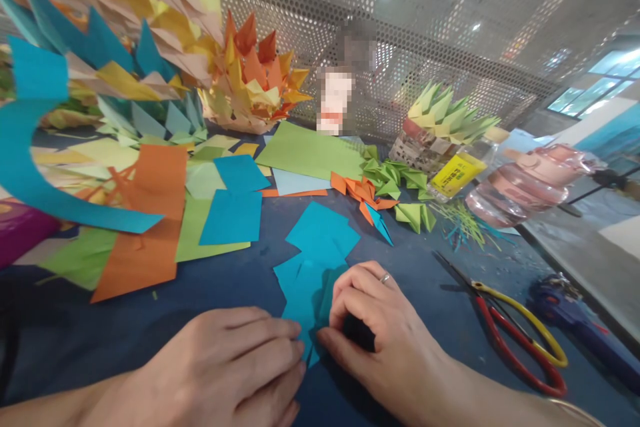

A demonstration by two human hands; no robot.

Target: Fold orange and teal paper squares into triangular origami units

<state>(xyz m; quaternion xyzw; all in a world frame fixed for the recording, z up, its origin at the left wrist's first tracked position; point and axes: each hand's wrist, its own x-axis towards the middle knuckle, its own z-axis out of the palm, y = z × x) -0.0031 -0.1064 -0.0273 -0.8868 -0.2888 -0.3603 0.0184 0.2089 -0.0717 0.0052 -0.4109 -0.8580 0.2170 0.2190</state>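
Observation:
Blue paper [300,287] lies in front of me, its right part raised or folded over. My right hand [373,323], with a ring on one finger, has its curled fingers and thumb closed on that right side. At the near left edge, my left hand [240,363] presses with its fingers together; its thumb is hidden. Just beyond lies another blue sheet piece [323,235], touching or overlapping the first. Two blue squares [233,217] sit further left on green and orange paper. Folded orange pieces [363,192] and folded green pieces [395,173] lie ahead.
Scissors [520,333] with red and yellow handles lie open at right, beside a dark blue tool [585,327]. Large bottles [530,183] stand at back right. Folded-paper models [260,73] line the back. A curled blue strip [65,193] rises at left. A person [337,93] is beyond the perforated screen.

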